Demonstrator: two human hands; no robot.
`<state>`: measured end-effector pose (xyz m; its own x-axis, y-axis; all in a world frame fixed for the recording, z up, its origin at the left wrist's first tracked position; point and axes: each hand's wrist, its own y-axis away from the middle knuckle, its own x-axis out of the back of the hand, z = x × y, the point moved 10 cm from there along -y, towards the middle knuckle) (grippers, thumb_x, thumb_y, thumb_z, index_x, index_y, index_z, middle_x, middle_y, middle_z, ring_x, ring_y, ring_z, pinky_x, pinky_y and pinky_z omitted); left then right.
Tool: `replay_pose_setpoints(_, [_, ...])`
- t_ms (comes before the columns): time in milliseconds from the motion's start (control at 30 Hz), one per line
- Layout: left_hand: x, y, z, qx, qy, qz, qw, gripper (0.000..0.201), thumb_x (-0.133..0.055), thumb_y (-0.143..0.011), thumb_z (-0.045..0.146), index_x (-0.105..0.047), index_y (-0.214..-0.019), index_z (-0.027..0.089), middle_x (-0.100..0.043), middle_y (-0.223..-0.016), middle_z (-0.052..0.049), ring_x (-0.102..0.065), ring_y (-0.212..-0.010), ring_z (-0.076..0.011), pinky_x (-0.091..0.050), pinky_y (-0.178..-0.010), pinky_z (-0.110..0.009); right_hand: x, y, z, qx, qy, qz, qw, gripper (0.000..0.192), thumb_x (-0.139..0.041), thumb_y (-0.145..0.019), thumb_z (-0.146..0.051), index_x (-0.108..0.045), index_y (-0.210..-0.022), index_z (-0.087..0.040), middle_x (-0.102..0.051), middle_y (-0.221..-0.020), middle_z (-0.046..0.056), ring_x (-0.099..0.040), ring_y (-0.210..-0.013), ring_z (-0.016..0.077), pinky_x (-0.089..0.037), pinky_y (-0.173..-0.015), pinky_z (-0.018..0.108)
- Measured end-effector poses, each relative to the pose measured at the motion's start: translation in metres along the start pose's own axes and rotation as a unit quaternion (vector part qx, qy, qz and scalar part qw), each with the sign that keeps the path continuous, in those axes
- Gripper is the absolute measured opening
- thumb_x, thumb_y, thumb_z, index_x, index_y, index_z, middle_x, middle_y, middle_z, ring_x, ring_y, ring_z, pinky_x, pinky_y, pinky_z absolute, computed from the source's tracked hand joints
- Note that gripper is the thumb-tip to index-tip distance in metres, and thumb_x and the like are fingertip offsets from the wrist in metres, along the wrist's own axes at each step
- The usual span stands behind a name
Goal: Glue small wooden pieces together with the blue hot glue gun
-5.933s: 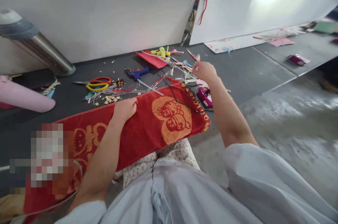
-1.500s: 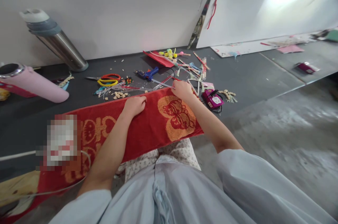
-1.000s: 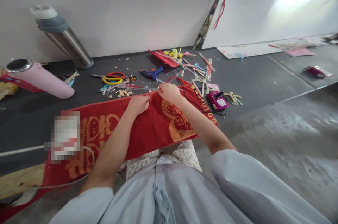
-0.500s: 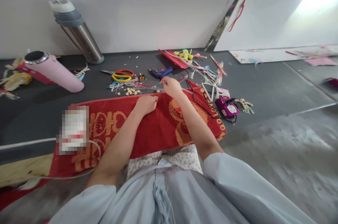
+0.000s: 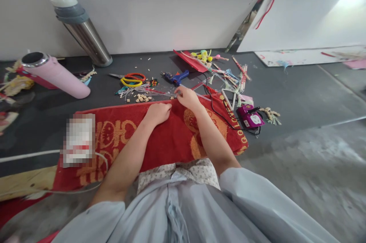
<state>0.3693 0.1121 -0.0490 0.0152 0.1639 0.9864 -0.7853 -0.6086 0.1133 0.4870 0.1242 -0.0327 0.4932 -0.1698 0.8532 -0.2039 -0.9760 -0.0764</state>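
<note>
A red towel (image 5: 160, 140) with orange woven characters, none readable from here, lies across the person's lap and the dark floor; being soft and limp, it likely handles best gripped along its far hem. The left hand (image 5: 158, 113) rests curled on that hem. The right hand (image 5: 187, 97) pinches narrowly at a thin clear glue stick (image 5: 163, 92), light and probably slick, just beyond the hem near the blue glue gun (image 5: 175, 78)

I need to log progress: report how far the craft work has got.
Done: small cut tan pieces lie beside the red and yellow scissors. In hand: the right hand pinches a thin clear stick; the left hand rests on the red patterned towel. Left: the blue glue gun lies untouched.
</note>
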Motion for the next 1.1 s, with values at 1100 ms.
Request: replay_pose_setpoints(1100, [-0.007,0.009,0.004,0.047,0.002,-0.019,0.999,0.033,-0.035,-0.09,0.02,-0.06,-0.111,0.018,-0.073,-0.097,-0.014,-0.071,-0.09,-0.0285,-0.05,-0.073,-0.036,-0.022,0.014,0.002,-0.02,0.064,0.028,0.997,0.036,-0.032,-0.099,-0.038,-0.056,-0.118,-0.019,-0.074,-0.09,0.006,-0.068,-0.08,0.021,-0.038,-0.066,0.026])
